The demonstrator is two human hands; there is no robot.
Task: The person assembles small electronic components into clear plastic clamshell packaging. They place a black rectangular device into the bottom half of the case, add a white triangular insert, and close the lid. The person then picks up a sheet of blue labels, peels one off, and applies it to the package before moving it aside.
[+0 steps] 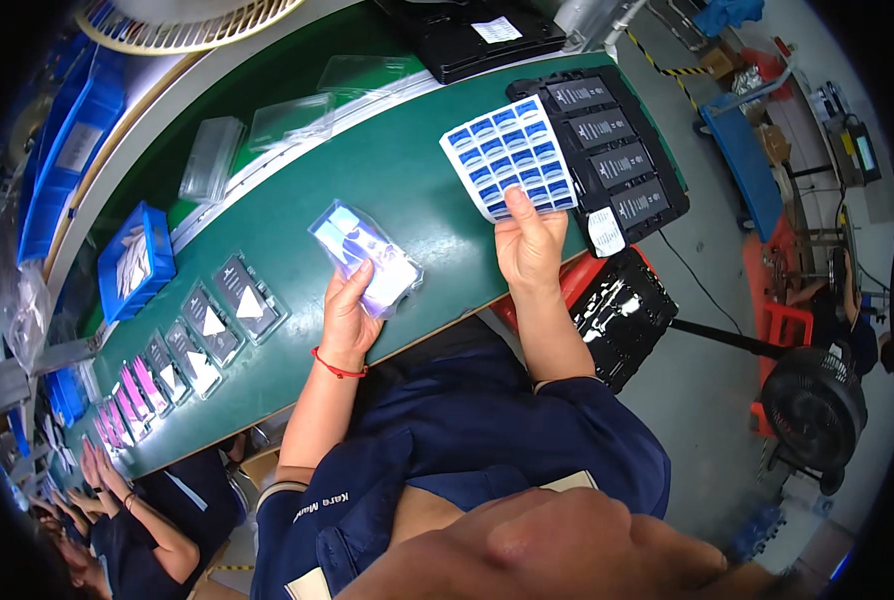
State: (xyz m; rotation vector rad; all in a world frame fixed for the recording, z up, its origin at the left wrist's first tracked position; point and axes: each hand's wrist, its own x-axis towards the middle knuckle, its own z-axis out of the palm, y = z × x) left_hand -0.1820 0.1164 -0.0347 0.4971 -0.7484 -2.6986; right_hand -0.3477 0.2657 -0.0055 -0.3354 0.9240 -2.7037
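In my left hand [349,312] is a stack of shiny clear plastic pieces or sleeves [367,252] with bluish-purple glare, pinched between thumb and fingers above the green tabletop [317,385]. My right hand [531,245] grips the near edge of a white sheet of blue stickers [507,150], its thumb lying on the front. Behind the sheet, on the right, a black tray [667,190] carries several dark flat rectangular packs [619,163]. To the left, several dark packs in clear plastic trays [249,300] stand in a row, with white triangular pieces showing on them.
Pink-topped pieces [132,395] continue the row leftward, towards a co-worker's hands [97,465]. A blue bin [137,262] and clear plastic boxes [212,160] stand beyond. A black crate [622,320] and a fan [815,405] are off the table's right side.
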